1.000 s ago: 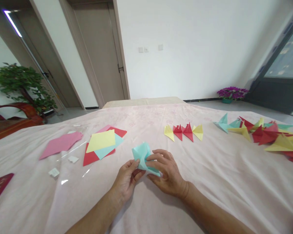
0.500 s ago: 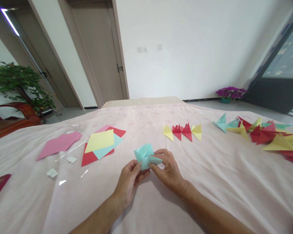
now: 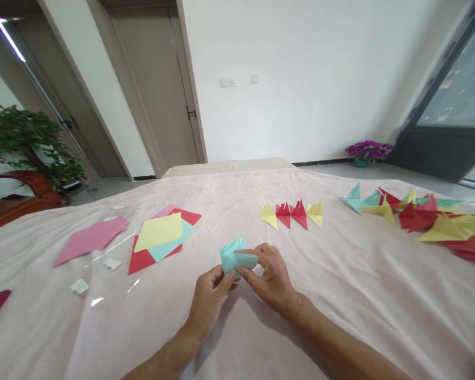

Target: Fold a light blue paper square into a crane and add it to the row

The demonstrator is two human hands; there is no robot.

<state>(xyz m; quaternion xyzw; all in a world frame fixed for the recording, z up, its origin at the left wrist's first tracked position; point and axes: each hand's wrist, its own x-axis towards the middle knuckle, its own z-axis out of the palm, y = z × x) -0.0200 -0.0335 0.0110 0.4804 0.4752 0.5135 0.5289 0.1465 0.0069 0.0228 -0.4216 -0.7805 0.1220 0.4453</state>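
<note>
Left hand (image 3: 210,293) pinches the near edge of a partly folded turquoise paper (image 3: 229,258), thumb on top, other fingers partly hidden behind; right hand (image 3: 276,279) grips its right side, index finger stretched across the top and hiding part of the folds, thumb at the near edge; the paper is held over a pale pink tablecloth (image 3: 237,203), both forearms angling inward from the lower edge; beyond it, slightly right, stands a row of four folded birds (image 3: 300,215), yellow, red, red, yellow; to the left, overlapping coloured sheets (image 3: 158,232), yellow uppermost; farther left, pink sheets (image 3: 89,241) and white scraps (image 3: 79,286); far right, a crowded heap of folded birds (image 3: 451,228); behind the table, a closed door (image 3: 152,89).
</note>
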